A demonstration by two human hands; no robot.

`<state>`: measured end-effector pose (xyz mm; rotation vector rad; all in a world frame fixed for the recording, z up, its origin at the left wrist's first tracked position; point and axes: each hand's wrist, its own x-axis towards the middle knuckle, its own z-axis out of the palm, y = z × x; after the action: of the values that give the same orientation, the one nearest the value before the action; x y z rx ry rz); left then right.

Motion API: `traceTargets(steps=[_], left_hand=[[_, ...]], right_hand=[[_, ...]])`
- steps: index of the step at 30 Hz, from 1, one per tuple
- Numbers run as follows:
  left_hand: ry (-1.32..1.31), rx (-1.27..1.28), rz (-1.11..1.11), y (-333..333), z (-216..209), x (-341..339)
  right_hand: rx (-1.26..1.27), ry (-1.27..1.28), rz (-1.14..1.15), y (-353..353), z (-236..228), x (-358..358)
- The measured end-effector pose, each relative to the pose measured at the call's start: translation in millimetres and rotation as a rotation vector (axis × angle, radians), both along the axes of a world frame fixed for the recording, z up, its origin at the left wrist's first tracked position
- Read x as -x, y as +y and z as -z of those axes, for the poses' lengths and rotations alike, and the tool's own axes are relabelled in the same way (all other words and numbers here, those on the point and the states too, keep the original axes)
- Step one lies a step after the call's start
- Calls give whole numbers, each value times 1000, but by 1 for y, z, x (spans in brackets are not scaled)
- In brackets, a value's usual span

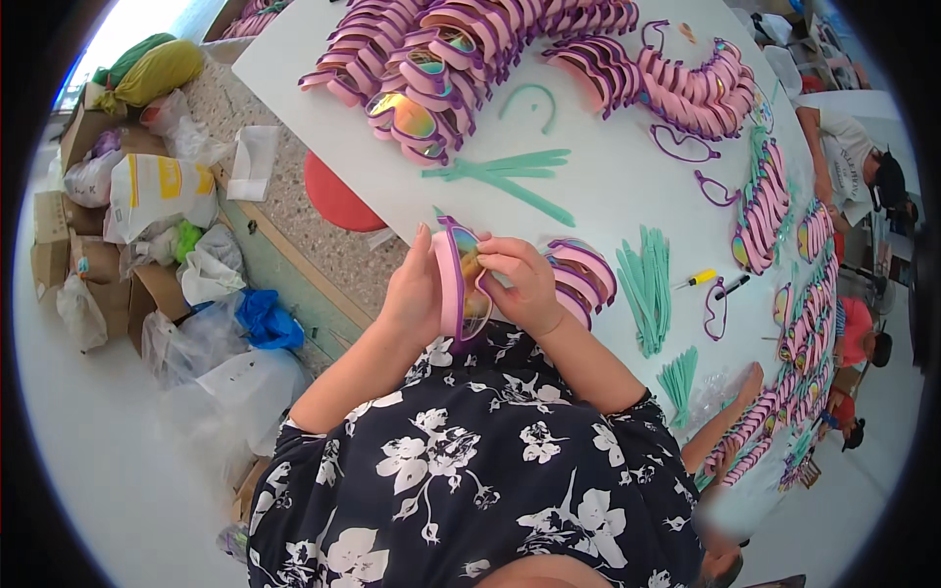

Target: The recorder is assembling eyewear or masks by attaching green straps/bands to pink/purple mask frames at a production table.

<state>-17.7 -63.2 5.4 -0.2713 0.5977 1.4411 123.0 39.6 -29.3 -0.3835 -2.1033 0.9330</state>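
Observation:
Close to my body, over the table's near edge, I hold a pair of goggles (449,294) on its side, with a purple frame, pink foam padding and a shiny coloured lens. My left hand (414,294) is wrapped round the padded side. On the lens side my right hand (520,284) pinches at the frame's edge, its fingertips partly hiding the lens. Just beyond my right hand lie a few more pink and purple goggles (585,279). Green strips (520,176) lie fanned out on the table ahead of my hands.
Long rows of stacked goggles (470,59) cover the white table's (588,211) far side. To the right are a green strip bundle (644,294), a yellow-handled screwdriver (698,278) and loose purple frames (683,144). A red stool (338,196) and bags (162,196) stand left. Other people sit at right.

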Motion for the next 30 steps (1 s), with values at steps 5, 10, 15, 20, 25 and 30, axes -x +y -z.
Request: traceTargets(steps=[5,10,15,20,25,30], left_hand=[[-46,27,-165,-8,7,8],[-41,52,-287,-19,33,23],[25,178,-296,-20,33,30],[33,228,-273,-16,34,32],[79,228,-216,-12,41,27],[144,205,-154,-6,39,18]], right_hand=[[-105,-16,-124,2,-5,20],[-211,-153,-226,9,-14,33],[-72,-641,96,70,31,4],[-43,-1196,277,102,39,-10],[-47,-1144,318,100,46,-13],[-95,-972,237,100,54,-19]])
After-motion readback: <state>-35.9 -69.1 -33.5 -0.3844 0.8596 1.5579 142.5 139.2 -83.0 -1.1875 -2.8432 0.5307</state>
